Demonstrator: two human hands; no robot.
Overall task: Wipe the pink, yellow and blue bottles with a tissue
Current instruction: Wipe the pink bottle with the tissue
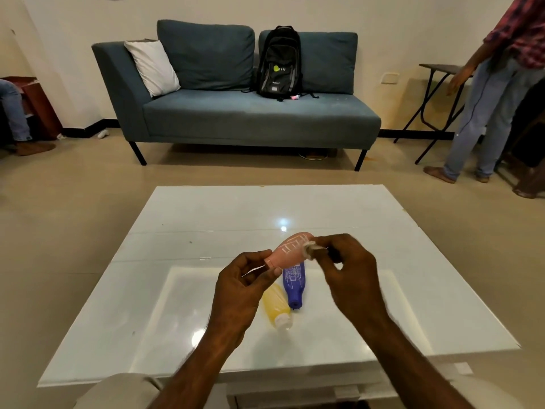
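Head | pink bottle (pixel 287 251) diagonal, neck lower-left | tissue (pixel 309 248) at upper-right end

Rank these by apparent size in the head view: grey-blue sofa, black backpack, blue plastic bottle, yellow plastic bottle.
1. grey-blue sofa
2. black backpack
3. blue plastic bottle and yellow plastic bottle: alike, both partly hidden, so unranked.
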